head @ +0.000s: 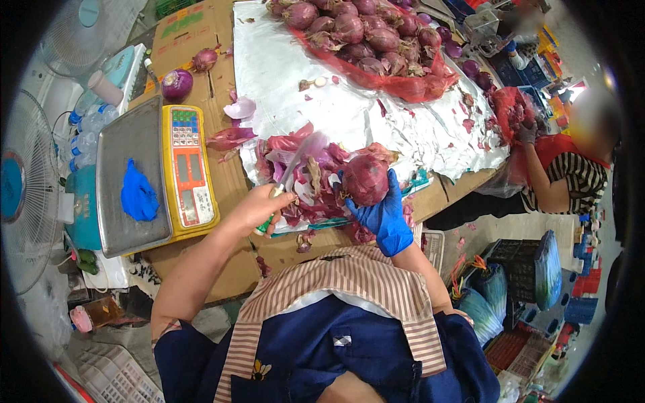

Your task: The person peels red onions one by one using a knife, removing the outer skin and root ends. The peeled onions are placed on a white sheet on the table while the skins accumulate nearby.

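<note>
My left hand (262, 209), bare, is closed around the green handle of a knife (297, 160), its blade pointing up and away and blurred. In a blue glove, my right hand (384, 214) holds a large red onion (365, 179) with its dry skin on, from below and the side. Loose onion peels (315, 176) lie in a heap between and beyond my hands, on the near edge of a silvery sheet (282, 75). Farther back, many unpeeled red onions (373, 35) sit in an opened red mesh bag (393, 90).
To the left stands a yellow scale (194, 166) with a blue glove (138, 191) on its metal pan. A peeled purple onion (177, 84) and an unpeeled onion (205, 60) rest on cardboard behind it. At right, a person in a striped shirt (579, 181) handles a red mesh bag (509, 108).
</note>
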### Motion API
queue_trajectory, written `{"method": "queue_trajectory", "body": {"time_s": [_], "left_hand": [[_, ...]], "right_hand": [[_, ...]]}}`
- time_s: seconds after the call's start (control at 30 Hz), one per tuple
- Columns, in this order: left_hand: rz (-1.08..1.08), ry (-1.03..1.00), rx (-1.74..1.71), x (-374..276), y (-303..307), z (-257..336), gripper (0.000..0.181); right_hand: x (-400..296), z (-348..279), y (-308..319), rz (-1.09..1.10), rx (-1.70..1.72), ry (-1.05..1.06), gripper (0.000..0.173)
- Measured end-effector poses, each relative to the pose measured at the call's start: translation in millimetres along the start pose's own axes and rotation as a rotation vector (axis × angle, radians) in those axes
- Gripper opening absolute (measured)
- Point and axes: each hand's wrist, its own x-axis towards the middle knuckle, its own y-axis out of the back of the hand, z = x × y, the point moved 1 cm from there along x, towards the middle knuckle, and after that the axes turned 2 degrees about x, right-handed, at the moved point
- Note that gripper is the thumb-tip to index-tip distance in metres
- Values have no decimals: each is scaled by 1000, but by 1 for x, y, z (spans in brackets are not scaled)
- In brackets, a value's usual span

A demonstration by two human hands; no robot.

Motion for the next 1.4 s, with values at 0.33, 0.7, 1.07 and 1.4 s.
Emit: {"method": "queue_trajectory", "body": {"time_s": [0.33, 0.7, 1.07, 1.4], "left_hand": [[44, -179, 314, -34, -32, 15, 27], [396, -529, 365, -8, -37, 31, 17], [269, -453, 495, -31, -43, 7, 20], [415, -948, 407, -37, -60, 74, 47]], "right_hand": [[7, 20, -23, 299, -473, 392, 34], [-16, 38, -37, 118, -427, 305, 60], [-21, 27, -20, 116, -622, 546, 56], [-27, 53, -64, 71, -931, 553, 84]]}}
